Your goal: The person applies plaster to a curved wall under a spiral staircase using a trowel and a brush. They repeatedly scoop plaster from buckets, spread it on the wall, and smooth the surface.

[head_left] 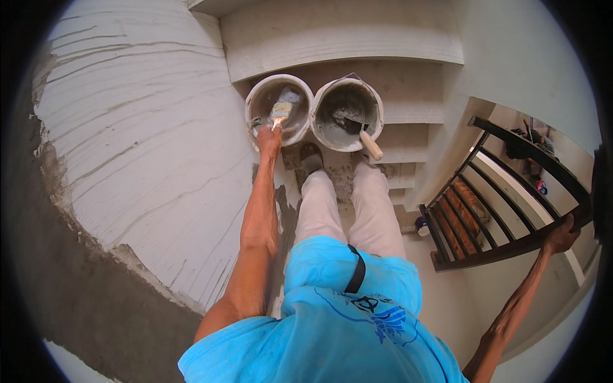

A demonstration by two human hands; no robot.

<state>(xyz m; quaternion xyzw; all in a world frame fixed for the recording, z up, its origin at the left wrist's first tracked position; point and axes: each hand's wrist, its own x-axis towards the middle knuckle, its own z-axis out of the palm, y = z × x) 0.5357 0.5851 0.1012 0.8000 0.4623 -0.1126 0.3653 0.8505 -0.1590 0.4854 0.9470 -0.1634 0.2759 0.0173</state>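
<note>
My left hand [269,138] is closed round the handle of a wide flat paintbrush [281,111]. The brush's bristles reach down into a white bucket [253,97] with whitish, wet contents. Beside it, rim against rim, stands a second bucket [378,102] holding grey wet mix. A trowel [370,144] leans in that one, its wooden handle sticking out over the near rim. Far to the right, my right hand [562,236] grips the dark railing [491,256] at its near end, fingers partly hidden behind it.
Pale stair steps [345,35] rise beyond the buckets, and more show below them at right. On the left is a white wall [140,127] with grey drip streaks, bordered by a dark grey cement band [96,300]. My sandaled foot [311,157] stands just before the buckets.
</note>
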